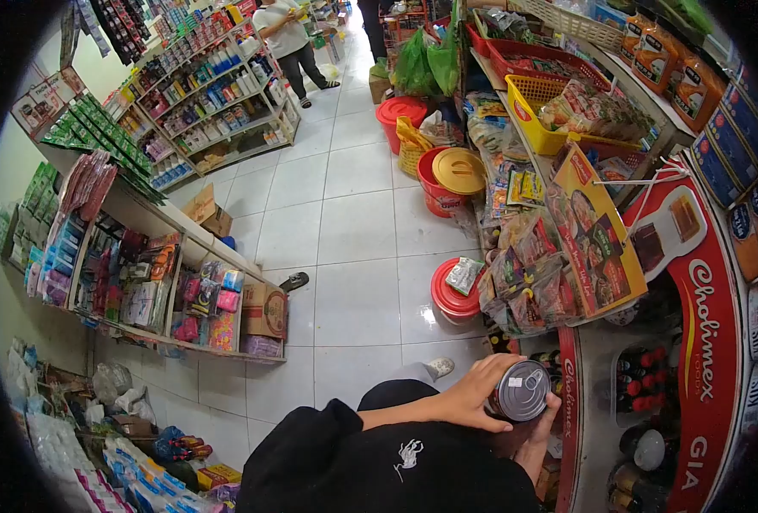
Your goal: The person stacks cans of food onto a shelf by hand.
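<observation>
A metal can [528, 393] with a pull-ring lid and a small white sticker on top is held upright in front of my body, at the lower right. My left hand [471, 395] wraps round its left side, with the fingers bent against the wall of the can. From below and to the right, my right hand [536, 440] grips the can, its fingertips showing at the right edge. The can's label is mostly hidden by my hands. Just right of it stands a red Cholimex shelf [569, 402] with several bottles on it.
Packets and a yellow basket [528, 115] fill the right shelving. A red-lidded bucket [458, 291] stands on the tiled floor [353, 299] ahead. At the left is a goods shelf [152, 274] with a cardboard box [264, 312]. A person [285, 34] stands far back.
</observation>
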Available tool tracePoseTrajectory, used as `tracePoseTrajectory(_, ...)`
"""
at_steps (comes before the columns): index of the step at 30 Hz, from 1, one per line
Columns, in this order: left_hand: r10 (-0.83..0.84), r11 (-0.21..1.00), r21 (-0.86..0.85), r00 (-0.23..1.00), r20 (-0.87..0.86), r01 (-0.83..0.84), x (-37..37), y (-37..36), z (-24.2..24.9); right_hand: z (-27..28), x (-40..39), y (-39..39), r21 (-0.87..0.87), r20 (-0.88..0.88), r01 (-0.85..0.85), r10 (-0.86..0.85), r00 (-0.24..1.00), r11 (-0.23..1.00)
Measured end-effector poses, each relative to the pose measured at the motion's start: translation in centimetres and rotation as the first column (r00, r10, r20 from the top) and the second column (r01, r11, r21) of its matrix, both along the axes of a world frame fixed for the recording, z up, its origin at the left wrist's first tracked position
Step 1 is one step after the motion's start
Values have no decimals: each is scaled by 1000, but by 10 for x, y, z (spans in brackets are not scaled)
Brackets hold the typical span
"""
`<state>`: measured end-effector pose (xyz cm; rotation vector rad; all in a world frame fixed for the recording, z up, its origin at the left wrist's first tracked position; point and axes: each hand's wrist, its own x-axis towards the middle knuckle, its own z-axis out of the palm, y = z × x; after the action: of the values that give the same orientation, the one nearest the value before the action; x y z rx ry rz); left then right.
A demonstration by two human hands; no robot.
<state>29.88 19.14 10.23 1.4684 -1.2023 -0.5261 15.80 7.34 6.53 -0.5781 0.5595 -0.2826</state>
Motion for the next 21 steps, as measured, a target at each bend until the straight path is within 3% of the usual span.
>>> tracePoseTrajectory(1, -40, 998, 38, 998, -54, 42, 0, 2, 4, 4, -2, -4, -25, 2, -41, 41, 999, 999)
tracePoseTrajectory(2, -128, 990, 42, 975, -182, 138, 8, 0, 10, 12, -6, -14, -192, 23, -160, 167, 986, 968)
tracePoseTrajectory(3, -200, 980, -25, 980, -12, 200, 19, -5, 12, 13, -6, -15, -169, 22, -149, 154, 988, 974)
tracePoseTrajectory(5, -152, 984, -75, 984, 93, 159, 22, -9, 40, 12, -8, -11, -119, 16, -127, 130, 991, 985)
tracePoseTrajectory(8, -337, 942, -115, 889, -309, 316, 1, -15, 30, 13, -3, -6, -66, 13, -113, 114, 993, 991)
tracePoseTrajectory(9, -260, 961, -154, 943, -207, 231, 1, -15, 23, 16, 3, -5, -53, 17, -112, 113, 993, 992)
tracePoseTrajectory(10, -172, 968, -201, 979, -107, 148, 3, -16, 12, 50, 16, 1, -149, -75, -66, 55, 996, 987)
tracePoseTrajectory(12, 24, 971, -239, 1000, 16, -20, 2, -14, 5, 48, 25, 2, -88, -61, -19, 13, 998, 996)
tracePoseTrajectory(13, 91, 970, -225, 995, -33, -96, 2, -13, 4, 49, 30, 0, -111, -63, -40, 34, 997, 993)
tracePoseTrajectory(14, 157, 963, -207, 984, -83, -171, 1, -11, 2, 52, 33, 8, -171, -100, 65, -83, 991, 983)
tracePoseTrajectory(18, 452, 859, -111, 843, -292, -500, 4, -11, 1, 45, 47, 40, -332, -62, 222, -256, 965, 917)
tracePoseTrajectory(19, 514, 825, -90, 806, -293, -559, 8, -10, 0, 12, 39, 39, -536, -65, 115, -176, 982, 836)
tracePoseTrajectory(20, 499, 822, -109, 799, -337, -559, 11, -10, -4, -63, 18, 38, -800, -135, -87, -38, 990, 593)
tracePoseTrajectory(21, 482, 820, -123, 791, -378, -559, 15, -8, -9, -123, 1, 40, -928, -187, -193, 52, 981, 319)
